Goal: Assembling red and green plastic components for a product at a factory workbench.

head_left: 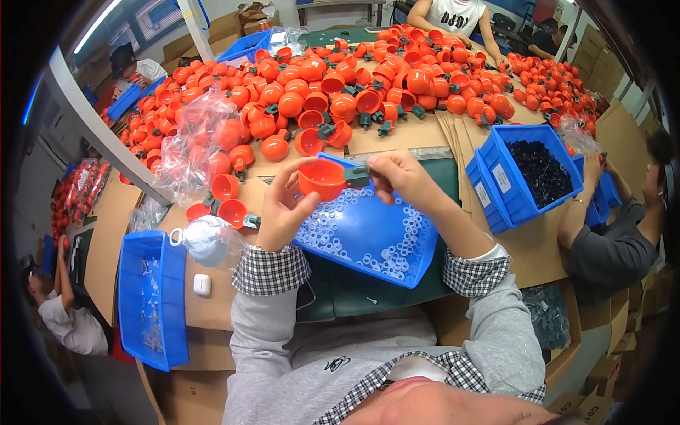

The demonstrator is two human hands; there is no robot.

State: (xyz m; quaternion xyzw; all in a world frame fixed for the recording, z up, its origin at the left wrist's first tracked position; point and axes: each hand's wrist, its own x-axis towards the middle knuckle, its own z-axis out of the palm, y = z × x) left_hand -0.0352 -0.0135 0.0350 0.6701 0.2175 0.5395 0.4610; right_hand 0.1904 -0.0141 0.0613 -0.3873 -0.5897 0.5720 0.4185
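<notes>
I see my left hand (283, 209) cupping an orange half-shell (322, 177), fingers closed on its rim. My right hand (397, 177) pinches the shell's dark green fitting (356, 176). Both sit above the blue tray (368, 234) of white rings, near the counter's (212, 308) front edge.

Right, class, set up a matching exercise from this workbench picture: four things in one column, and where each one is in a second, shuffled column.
Things:
1. orange cup
2. tray of white rings
3. bin of black parts
4. small white case

Places:
A. on the cardboard near the person's left sleeve
B. held between left hand and right hand
C. at the right, beside a co-worker's arm
D. on the table under both hands

Pairs: 1-B, 2-D, 3-C, 4-A
</notes>
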